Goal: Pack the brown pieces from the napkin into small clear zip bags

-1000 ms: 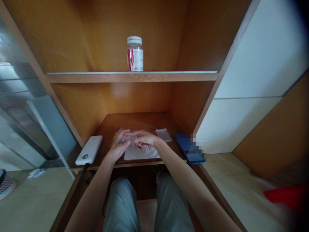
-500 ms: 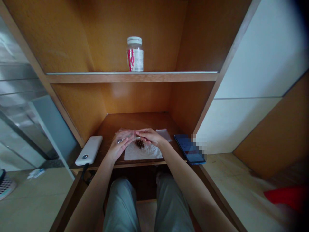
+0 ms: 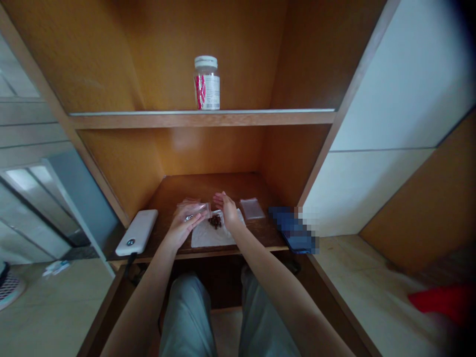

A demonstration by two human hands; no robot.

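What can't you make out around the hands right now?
All in the head view:
Dark bits on the white paper: too small to identify.
Shiny speck in the clear bag in the left hand: too small to tell.
The phone: pixelated.
The jar label: too small to read.

Bare hands [image 3: 182,225] and forearms [image 3: 145,287], grey-green trousers [image 3: 186,322]

This looks like a home, most likely a study nook or bedroom corner. A built-in wooden cabinet with a veneered shelf [image 3: 201,119] rises at 12 o'clock, framing a small wooden counter [image 3: 238,186]. A power bank [image 3: 137,232] sits on it at 9 o'clock and a smartphone [image 3: 293,230] at 3 o'clock. Pale floor tiles [image 3: 52,297] show at 7 o'clock, and a red cloth [image 3: 442,302] lies at 4 o'clock.
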